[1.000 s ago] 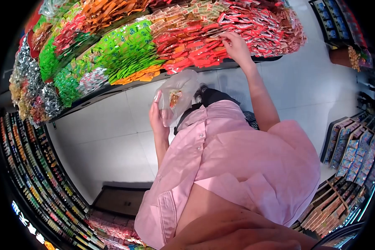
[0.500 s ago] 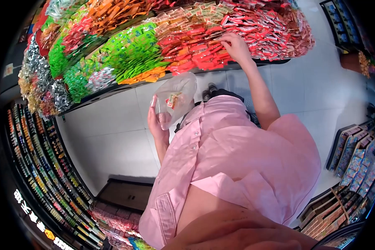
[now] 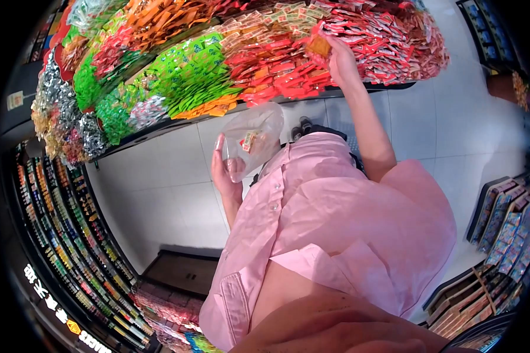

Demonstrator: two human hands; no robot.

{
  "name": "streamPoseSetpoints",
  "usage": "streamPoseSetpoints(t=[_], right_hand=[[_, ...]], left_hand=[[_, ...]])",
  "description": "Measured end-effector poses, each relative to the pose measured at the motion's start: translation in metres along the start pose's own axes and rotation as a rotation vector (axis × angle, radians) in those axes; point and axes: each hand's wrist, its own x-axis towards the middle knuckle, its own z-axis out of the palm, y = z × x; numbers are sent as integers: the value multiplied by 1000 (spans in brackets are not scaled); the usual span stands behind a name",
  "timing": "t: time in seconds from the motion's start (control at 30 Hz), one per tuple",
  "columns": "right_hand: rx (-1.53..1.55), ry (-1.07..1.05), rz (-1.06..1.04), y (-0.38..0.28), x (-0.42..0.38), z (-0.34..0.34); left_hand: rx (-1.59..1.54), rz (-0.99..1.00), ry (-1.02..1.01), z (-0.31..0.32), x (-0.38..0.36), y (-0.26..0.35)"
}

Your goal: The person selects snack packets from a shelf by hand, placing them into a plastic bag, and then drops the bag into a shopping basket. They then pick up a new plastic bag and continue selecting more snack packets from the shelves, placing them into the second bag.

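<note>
My left hand (image 3: 227,172) is closed on a clear plastic bag (image 3: 264,125), held with its mouth spread wide. Inside the bag lie a few small wrapped snack packets (image 3: 248,142) with red and cream printing. Above the heaped display, my right hand (image 3: 343,63) grips a small snack packet (image 3: 319,47), orange-brown with red edges and shiny film. Below it spread piles of red snack packets (image 3: 277,73) and, to the right, red-and-white packets (image 3: 383,50). Cream packets (image 3: 291,17) lie behind them.
Green packets (image 3: 197,70) and silver-wrapped pieces (image 3: 56,109) fill the display's left part. A curved shelf of small goods (image 3: 70,247) stands at the left. Stepped racks (image 3: 506,229) stand at the right. Pale floor tiles (image 3: 159,200) run between.
My right hand has lifted from the red pile and now holds up an orange-brown packet. The left hand and bag stay nearly the same, with the whole view shifted slightly.
</note>
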Motion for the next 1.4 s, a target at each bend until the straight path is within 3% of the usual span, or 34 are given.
streamPoseSetpoints(t=[0.33, 0.67, 0.9, 1.03, 1.17, 1.27, 1.4], right_hand=[[-267, -203, 161, 33, -57, 33], [-363, -369, 82, 37, -68, 49], [-212, -389, 144, 43, -80, 63], [-214, -560, 120, 43, -92, 74], [-398, -800, 51, 54, -95, 77], [-857, -882, -36, 45, -97, 87], [-1173, -943, -174, 73, -89, 67]], left_hand=[[44, 10, -43, 4, 1, -1], [52, 9, -100, 8, 5, -2], [90, -25, -105, 20, 7, 2], [113, -31, -121, 24, 9, 4], [122, -20, -127, 26, 13, 2], [134, -8, -126, 29, 12, 3], [130, -11, -102, 39, 10, 5]])
